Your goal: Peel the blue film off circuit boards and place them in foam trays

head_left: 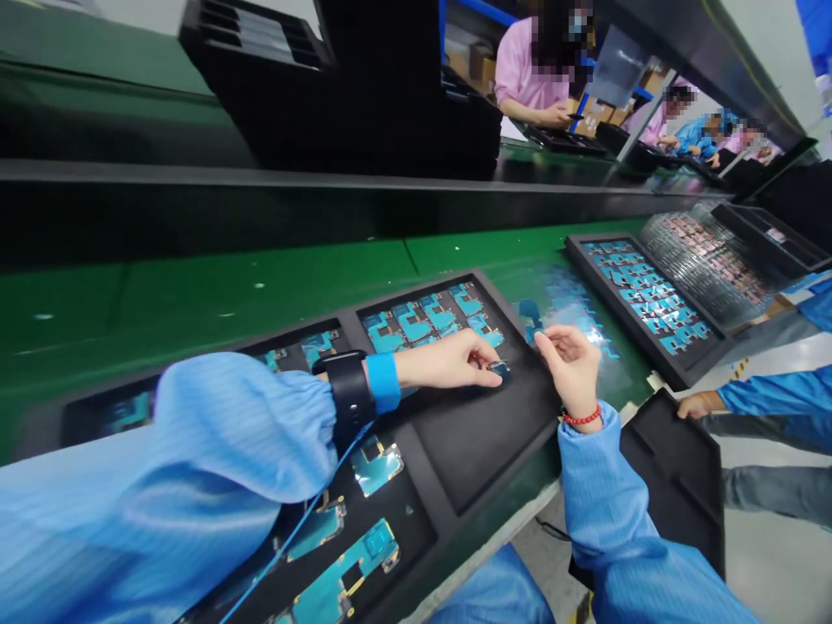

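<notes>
My left hand (469, 360), with a watch and a blue band at its wrist, reaches over the black tray (448, 451). Its thumb and fingers pinch a small circuit board (499, 368), partly hidden by the fingertips. To its right, my right hand (573, 368) is closed in a pinch at a thin blue piece of film (529, 314) beside the tray's edge. Blue-covered circuit boards (412, 321) lie in rows in the tray's far compartment. Larger boards (377, 468) lie in the near left compartment, partly covered by my left sleeve.
A clear sheet with blue pieces (572, 303) lies right of the tray. Beyond it stands another filled black tray (650, 295). A person's hand (695, 405) holds a black tray (676, 485) at the right. Black stacked trays (364, 95) stand on the shelf behind.
</notes>
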### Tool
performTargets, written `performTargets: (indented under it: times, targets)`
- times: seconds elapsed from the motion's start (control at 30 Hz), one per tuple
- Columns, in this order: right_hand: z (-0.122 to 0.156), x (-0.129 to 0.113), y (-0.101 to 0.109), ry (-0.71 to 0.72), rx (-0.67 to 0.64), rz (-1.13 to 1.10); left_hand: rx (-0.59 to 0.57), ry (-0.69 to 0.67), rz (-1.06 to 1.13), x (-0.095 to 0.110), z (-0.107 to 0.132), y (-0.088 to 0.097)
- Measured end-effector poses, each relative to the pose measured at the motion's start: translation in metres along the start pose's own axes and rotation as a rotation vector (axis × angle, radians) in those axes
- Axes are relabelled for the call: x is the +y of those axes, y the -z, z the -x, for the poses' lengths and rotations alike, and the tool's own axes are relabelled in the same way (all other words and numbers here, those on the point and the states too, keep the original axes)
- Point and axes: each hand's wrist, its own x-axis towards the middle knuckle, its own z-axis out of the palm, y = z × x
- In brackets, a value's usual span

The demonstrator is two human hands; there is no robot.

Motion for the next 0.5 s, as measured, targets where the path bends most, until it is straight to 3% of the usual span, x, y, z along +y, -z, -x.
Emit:
performTargets:
  times: [0.13, 0.3, 0.5]
  targets:
    - [-0.001, 0.003, -0.001, -0.017, -0.008, -0.023, 0.013, -0.097, -0.227, -0.005, -0.012, -0.020]
    - [-0.001, 0.000, -0.001, -0.015, -0.007, -0.017, 0.109, -0.185, -0.472, -0.009, 0.001, -0.034]
    - [0.001, -0.005, -0.002, -0.001, -0.013, -0.003, 0.027, -0.377, -0.782, -0.010, 0.001, -0.037]
